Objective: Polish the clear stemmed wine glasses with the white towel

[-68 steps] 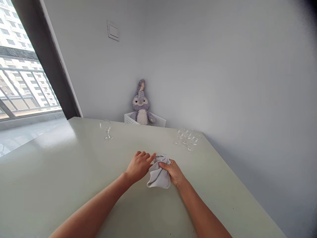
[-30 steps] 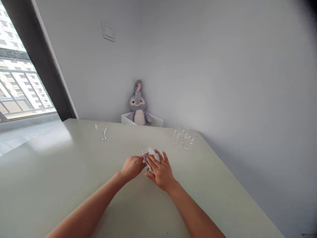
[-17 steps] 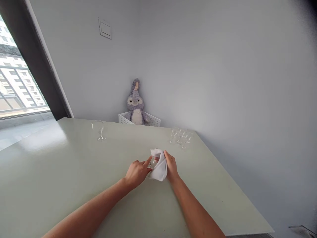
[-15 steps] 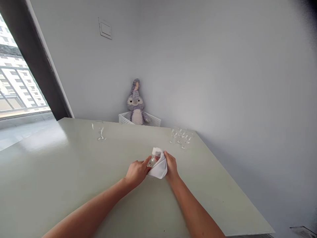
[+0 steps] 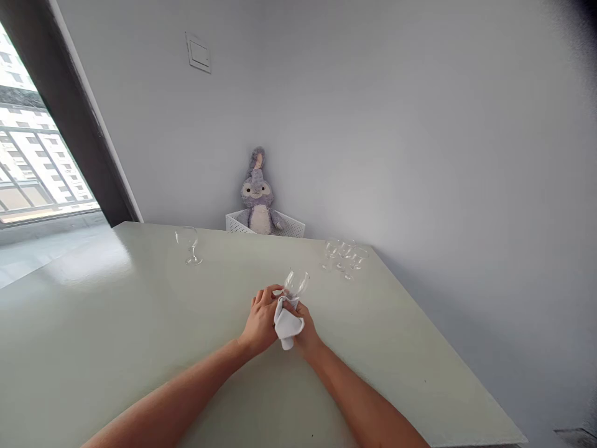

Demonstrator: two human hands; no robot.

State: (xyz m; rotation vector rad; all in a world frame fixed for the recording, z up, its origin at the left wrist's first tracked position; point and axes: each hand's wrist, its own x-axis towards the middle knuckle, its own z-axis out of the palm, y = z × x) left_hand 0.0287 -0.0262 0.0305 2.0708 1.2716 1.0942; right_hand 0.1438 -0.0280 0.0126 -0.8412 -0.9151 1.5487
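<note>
A clear wine glass stands out above both hands over the pale green table, its bowl bare and tilted away from me. My left hand is closed around the lower part of the glass. My right hand grips a bunched white cloth pressed against the stem, which the cloth and fingers hide.
A single wine glass stands far left on the table. A cluster of three small glasses sits at the far right. A white perforated basket with a grey plush rabbit is in the wall corner. A window lies left.
The cloth, wrapped over the glass bowl before, has slid down to the stem under my right hand. The bowl now shows bare above my hands.
</note>
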